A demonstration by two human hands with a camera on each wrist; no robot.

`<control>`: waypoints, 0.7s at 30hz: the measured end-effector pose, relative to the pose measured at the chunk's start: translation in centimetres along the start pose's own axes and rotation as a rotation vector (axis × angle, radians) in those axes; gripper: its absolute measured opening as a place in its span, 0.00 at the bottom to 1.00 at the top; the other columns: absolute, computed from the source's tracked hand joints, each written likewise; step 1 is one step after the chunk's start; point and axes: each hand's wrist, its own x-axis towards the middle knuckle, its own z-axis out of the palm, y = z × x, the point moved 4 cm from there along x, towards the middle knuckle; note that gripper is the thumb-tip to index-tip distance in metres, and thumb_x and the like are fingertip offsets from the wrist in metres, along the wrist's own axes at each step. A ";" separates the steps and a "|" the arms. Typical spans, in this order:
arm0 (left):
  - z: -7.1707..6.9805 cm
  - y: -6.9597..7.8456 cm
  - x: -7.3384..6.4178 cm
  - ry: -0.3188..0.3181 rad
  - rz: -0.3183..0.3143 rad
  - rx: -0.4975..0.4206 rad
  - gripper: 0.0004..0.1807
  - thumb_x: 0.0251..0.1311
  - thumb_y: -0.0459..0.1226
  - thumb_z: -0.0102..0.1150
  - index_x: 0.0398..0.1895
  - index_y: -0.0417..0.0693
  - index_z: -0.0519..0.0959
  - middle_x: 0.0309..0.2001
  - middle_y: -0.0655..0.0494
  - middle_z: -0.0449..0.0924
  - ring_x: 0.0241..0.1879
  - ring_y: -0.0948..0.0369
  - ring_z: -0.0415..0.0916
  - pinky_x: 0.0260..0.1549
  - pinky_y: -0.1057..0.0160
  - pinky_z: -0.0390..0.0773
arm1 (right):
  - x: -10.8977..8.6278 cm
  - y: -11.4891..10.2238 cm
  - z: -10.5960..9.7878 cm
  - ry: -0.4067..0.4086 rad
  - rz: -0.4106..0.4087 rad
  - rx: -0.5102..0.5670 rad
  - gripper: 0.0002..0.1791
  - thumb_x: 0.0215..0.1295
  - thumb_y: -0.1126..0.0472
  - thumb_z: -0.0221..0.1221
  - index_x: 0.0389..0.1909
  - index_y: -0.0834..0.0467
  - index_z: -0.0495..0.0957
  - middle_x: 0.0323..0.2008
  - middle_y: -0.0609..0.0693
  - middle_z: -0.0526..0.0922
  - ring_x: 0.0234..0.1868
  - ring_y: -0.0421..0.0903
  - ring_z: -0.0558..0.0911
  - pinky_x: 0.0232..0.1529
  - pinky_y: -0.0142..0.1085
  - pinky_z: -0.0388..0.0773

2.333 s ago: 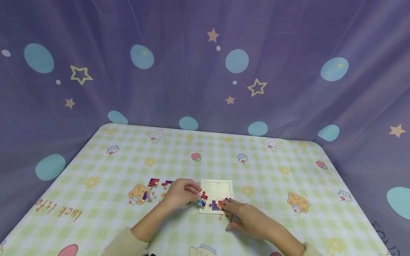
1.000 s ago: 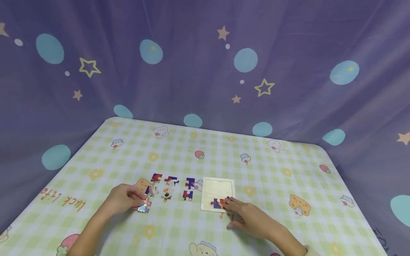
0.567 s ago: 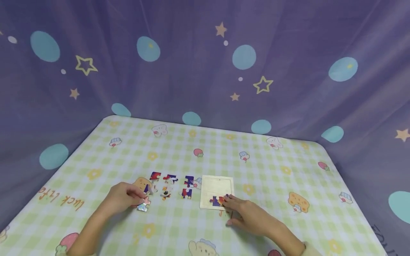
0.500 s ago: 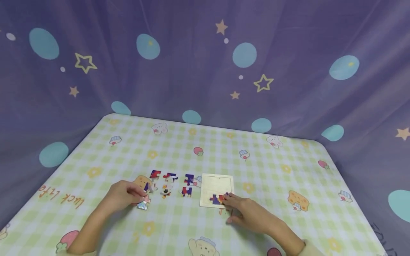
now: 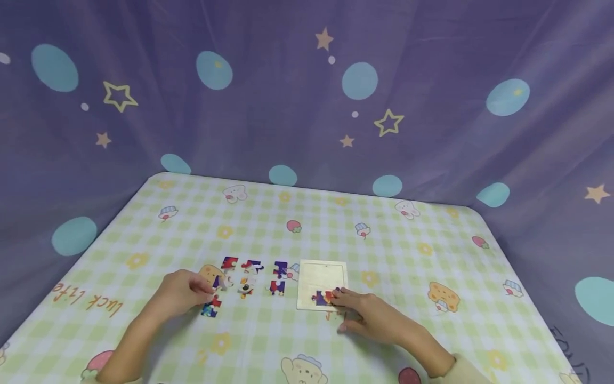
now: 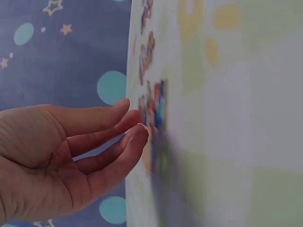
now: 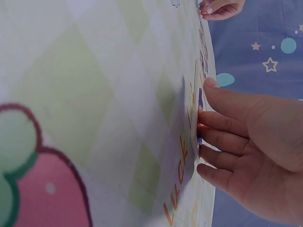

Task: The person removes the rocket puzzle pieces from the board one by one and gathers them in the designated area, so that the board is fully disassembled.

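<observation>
My left hand (image 5: 179, 294) is at the left of the table, fingers loosely bent. Its fingertips are right beside a red and blue jigsaw piece (image 5: 211, 306), which lies face up on the cloth. In the left wrist view that jigsaw piece (image 6: 159, 104) shows just beyond the fingertips, not between thumb and fingers. My right hand (image 5: 371, 318) rests its extended fingers on the lower right corner of the pale wooden puzzle tray (image 5: 322, 274), over purple and orange jigsaw pieces (image 5: 321, 298) in its bottom row. The fingers partly hide the corner piece.
Several loose jigsaw pieces (image 5: 246, 288) lie face up between my left hand and the tray, with a purple piece (image 5: 280, 268) close to the tray's left side. A checked tablecloth (image 5: 403, 245) covers the table. Behind hangs a purple curtain (image 5: 288, 117).
My left hand has carried the red and blue jigsaw piece from over the tray to the left; the piece now lies flat and its glare is gone. My right hand has stayed on the tray.
</observation>
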 end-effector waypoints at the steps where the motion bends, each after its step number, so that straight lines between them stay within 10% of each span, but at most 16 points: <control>1: 0.0 0.3 0.0 -0.001 0.008 0.005 0.05 0.51 0.35 0.67 0.31 0.43 0.85 0.27 0.56 0.82 0.28 0.62 0.72 0.28 0.64 0.71 | 0.0 0.0 0.0 -0.003 0.007 0.002 0.31 0.62 0.49 0.60 0.64 0.58 0.70 0.67 0.56 0.70 0.69 0.54 0.68 0.63 0.49 0.70; 9: 1.5 4.1 0.4 -0.051 0.197 -0.051 0.07 0.52 0.36 0.67 0.34 0.43 0.84 0.33 0.57 0.83 0.31 0.65 0.75 0.31 0.66 0.75 | 0.1 0.3 0.0 -0.013 0.033 -0.004 0.31 0.61 0.50 0.61 0.64 0.57 0.70 0.68 0.55 0.69 0.70 0.53 0.68 0.63 0.47 0.70; 21: 8.0 10.6 2.2 -0.235 0.374 -0.199 0.09 0.53 0.35 0.67 0.37 0.40 0.83 0.32 0.55 0.84 0.32 0.65 0.77 0.33 0.72 0.77 | 0.2 0.1 0.0 -0.002 0.003 -0.005 0.29 0.62 0.49 0.61 0.62 0.57 0.73 0.67 0.54 0.71 0.69 0.54 0.69 0.62 0.48 0.72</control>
